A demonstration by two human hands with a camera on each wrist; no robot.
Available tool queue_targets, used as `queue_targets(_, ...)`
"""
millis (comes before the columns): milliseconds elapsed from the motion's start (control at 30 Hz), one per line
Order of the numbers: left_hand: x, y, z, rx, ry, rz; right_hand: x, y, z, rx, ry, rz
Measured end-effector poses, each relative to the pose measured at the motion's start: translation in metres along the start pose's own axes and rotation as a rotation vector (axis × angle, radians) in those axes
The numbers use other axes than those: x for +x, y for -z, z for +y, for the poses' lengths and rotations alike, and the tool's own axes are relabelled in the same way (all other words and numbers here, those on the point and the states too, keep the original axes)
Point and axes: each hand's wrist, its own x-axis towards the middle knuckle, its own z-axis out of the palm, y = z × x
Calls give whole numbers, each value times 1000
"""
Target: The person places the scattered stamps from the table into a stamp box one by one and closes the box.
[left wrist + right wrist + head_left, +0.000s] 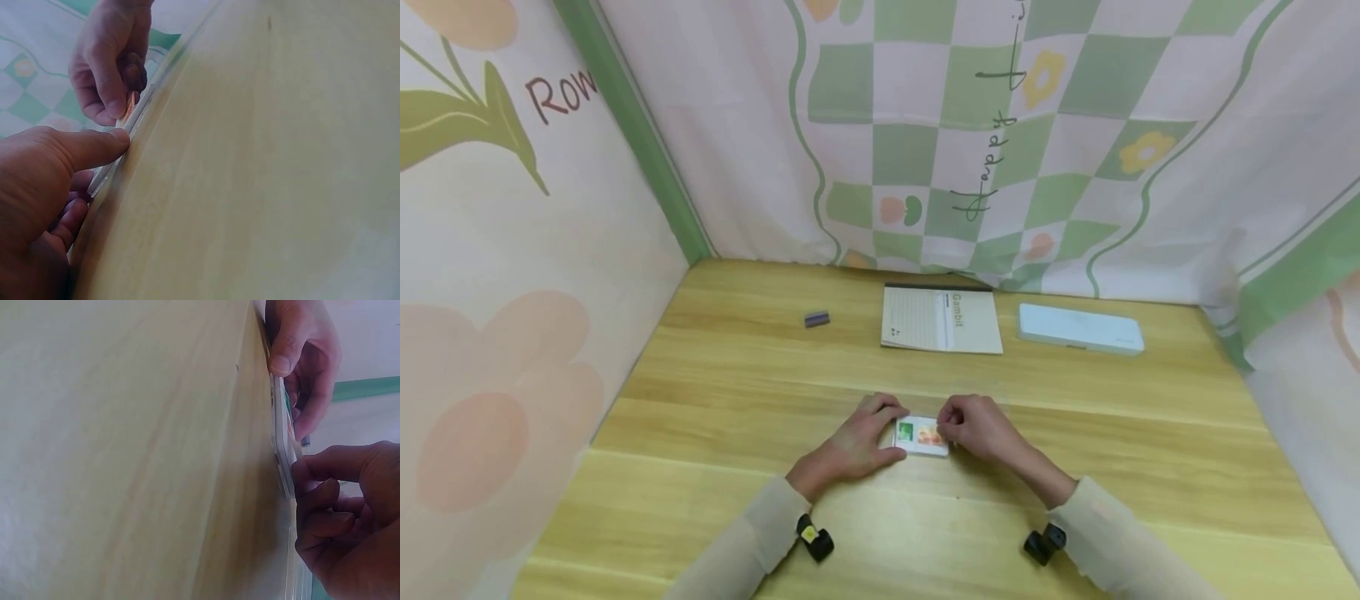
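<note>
The left hand (862,439) grips the white case (922,451) by its left end, on the table (700,375); over its right end, the orange picture (928,436) is pinched at the edge by the right hand (981,429); apparent step: placing or peeling; next move calls for steady support

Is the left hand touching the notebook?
No, the left hand grips the flat white case, and the notebook lies farther back.

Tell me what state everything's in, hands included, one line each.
Left hand: gripping the white card.
White card: held, picture side up.
Right hand: pinching the orange picture.
Orange picture: seemingly part lifted.
Notebook: closed, lying flat.
Light blue case: shut.
Small block: lying on the table.
</note>
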Motion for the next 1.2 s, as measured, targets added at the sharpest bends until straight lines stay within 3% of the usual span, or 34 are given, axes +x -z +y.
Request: queue_targets(1200,0,0,-2,6,-22,10,3,-2,-4,-39,8,17)
